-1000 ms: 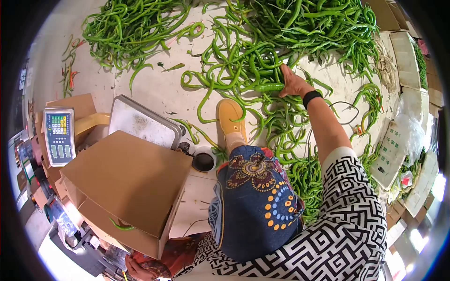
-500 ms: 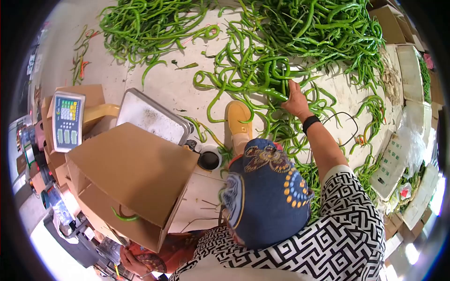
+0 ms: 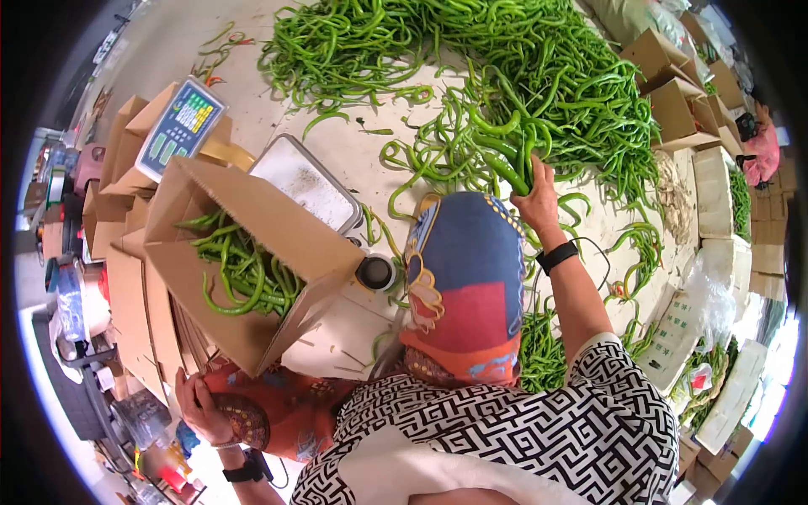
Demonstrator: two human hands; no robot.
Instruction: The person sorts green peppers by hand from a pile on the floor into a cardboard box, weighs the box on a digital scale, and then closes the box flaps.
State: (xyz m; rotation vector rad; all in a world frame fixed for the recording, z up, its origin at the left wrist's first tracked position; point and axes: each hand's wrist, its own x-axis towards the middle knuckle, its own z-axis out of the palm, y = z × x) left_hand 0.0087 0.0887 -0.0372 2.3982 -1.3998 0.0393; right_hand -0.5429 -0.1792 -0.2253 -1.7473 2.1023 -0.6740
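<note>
In the head view, my right hand (image 3: pixel 536 195) is closed around a small bunch of long green chili peppers (image 3: pixel 508 167). It is over the loose peppers spread on the floor, near the big pile (image 3: pixel 539 76). My left hand (image 3: pixel 200 411) is at the lower left, beside the cardboard box (image 3: pixel 189 261) and over the orange patterned cloth (image 3: pixel 295 412). Its fingers are loosely bent and apart, with nothing visible in them. Inside the tilted box lie several green peppers (image 3: pixel 252 273), partly hidden by its raised flap.
A scale's display (image 3: pixel 181 126) and metal platform (image 3: pixel 307 181) stand behind the box. A cup with a dark lid (image 3: pixel 376 273) is beside the flap. White foam boxes (image 3: pixel 673 337) line the right side, and cartons (image 3: pixel 673 93) stand at the back right. Another person (image 3: pixel 762 151) is at far right.
My view has shifted, now showing peppers inside the box. My right hand has gone from reaching among the peppers to gripping a bunch of them. My left hand shows more fully.
</note>
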